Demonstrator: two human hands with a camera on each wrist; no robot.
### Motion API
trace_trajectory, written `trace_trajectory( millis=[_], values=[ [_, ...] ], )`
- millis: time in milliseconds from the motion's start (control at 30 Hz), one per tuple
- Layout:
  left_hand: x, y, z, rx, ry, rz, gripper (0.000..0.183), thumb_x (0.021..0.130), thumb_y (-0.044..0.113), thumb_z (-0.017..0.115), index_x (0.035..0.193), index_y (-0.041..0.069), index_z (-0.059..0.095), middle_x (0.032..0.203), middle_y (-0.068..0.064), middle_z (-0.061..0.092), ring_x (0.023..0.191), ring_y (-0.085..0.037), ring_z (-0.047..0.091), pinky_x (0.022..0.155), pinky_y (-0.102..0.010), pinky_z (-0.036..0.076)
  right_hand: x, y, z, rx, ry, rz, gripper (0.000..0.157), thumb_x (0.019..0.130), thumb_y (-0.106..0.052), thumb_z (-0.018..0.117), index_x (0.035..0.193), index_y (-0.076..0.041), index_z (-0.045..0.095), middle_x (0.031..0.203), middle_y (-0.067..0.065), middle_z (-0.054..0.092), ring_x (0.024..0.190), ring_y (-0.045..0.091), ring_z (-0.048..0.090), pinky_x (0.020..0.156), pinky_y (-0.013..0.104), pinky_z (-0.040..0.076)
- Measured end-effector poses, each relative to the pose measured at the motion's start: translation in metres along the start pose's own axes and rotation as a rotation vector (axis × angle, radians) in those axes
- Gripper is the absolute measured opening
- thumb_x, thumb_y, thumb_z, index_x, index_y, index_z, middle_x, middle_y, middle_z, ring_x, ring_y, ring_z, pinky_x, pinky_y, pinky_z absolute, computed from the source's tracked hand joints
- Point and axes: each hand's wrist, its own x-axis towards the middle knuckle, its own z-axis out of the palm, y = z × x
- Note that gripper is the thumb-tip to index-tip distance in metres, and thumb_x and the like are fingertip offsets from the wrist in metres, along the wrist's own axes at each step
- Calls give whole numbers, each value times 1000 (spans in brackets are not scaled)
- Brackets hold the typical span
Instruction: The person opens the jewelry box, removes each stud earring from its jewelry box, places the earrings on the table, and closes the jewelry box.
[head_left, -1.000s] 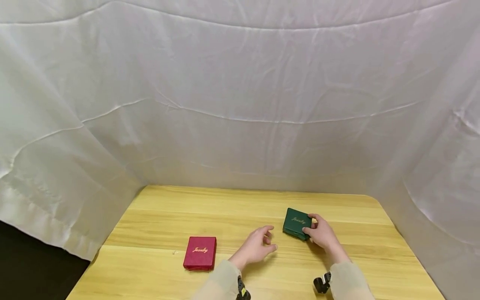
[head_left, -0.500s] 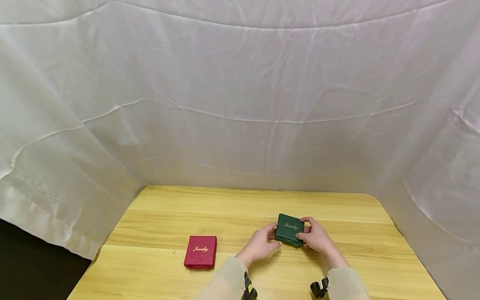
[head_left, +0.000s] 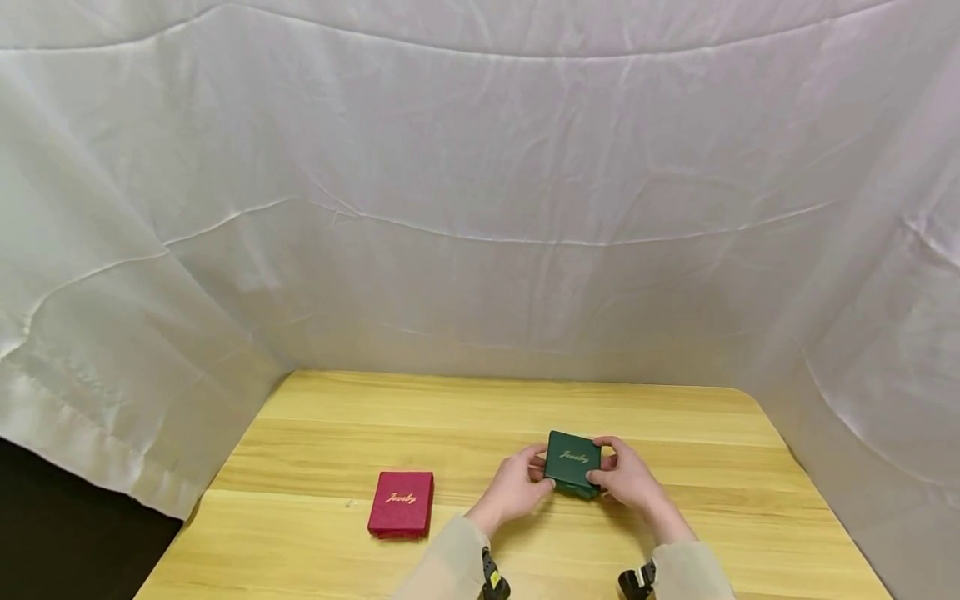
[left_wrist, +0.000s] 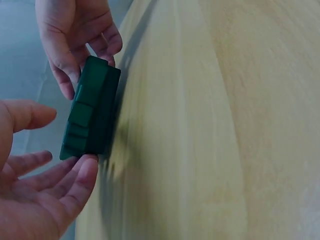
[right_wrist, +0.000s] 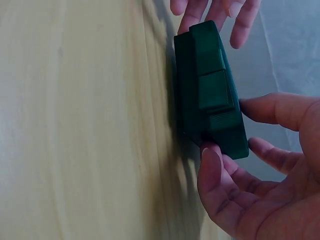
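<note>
A dark green jewelry box (head_left: 572, 458), lettered in gold on its lid, is held close over the wooden table. My right hand (head_left: 633, 482) grips its right side; in the right wrist view the thumb (right_wrist: 275, 107) lies against the lid and fingers reach beneath the edge. At the box's left side is my left hand (head_left: 512, 487). Its fingers (left_wrist: 82, 182) touch the box's end in the left wrist view, while the thumb stands apart from it. A clasp flap (right_wrist: 214, 90) shows on the box's front.
A red jewelry box (head_left: 401, 504) with gold lettering lies to the left on the wooden table (head_left: 300, 517). Pale cloth (head_left: 480, 292) hangs behind the table and along both sides. Both wrists wear small black cameras.
The green box has moved left and toward me in my right hand. My left hand has come up to its left side and now touches it. The red box stays put.
</note>
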Motion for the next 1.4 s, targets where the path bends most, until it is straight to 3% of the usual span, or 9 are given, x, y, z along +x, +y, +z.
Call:
trace_trajectory(
  millis=[233, 533, 967, 1400],
  values=[
    [-14, 1, -13, 17, 61, -38, 51, 87, 4, 70, 134, -6, 52, 101, -6, 60, 85, -13, 60, 72, -28, 53, -9, -12, 12, 38, -32, -31, 59, 80, 6, 72, 133, 0, 48, 96, 18, 51, 70, 24, 53, 56, 41, 55],
    [-32, 2, -29, 40, 101, -73, 47, 89, 8, 68, 133, -2, 55, 91, -2, 58, 80, -14, 59, 68, -32, 53, -22, -24, 28, 81, -122, -72, 60, 81, 5, 73, 135, 0, 47, 100, 18, 49, 67, 24, 55, 53, 40, 54],
    [-64, -3, -49, 26, 56, -76, 48, 85, 8, 72, 129, -4, 55, 88, -3, 58, 74, -14, 57, 62, -27, 52, -36, -23, 47, 110, -244, -138, 62, 80, 1, 75, 135, 2, 45, 100, 17, 49, 66, 21, 55, 50, 34, 53],
    [-80, -8, -52, 54, 38, -39, 46, 87, 6, 68, 129, -8, 54, 87, -1, 58, 74, -11, 56, 64, -26, 50, -49, -22, 58, 63, -258, -156, 62, 81, -2, 75, 136, 1, 45, 99, 15, 50, 65, 19, 55, 46, 27, 48]
  ],
)
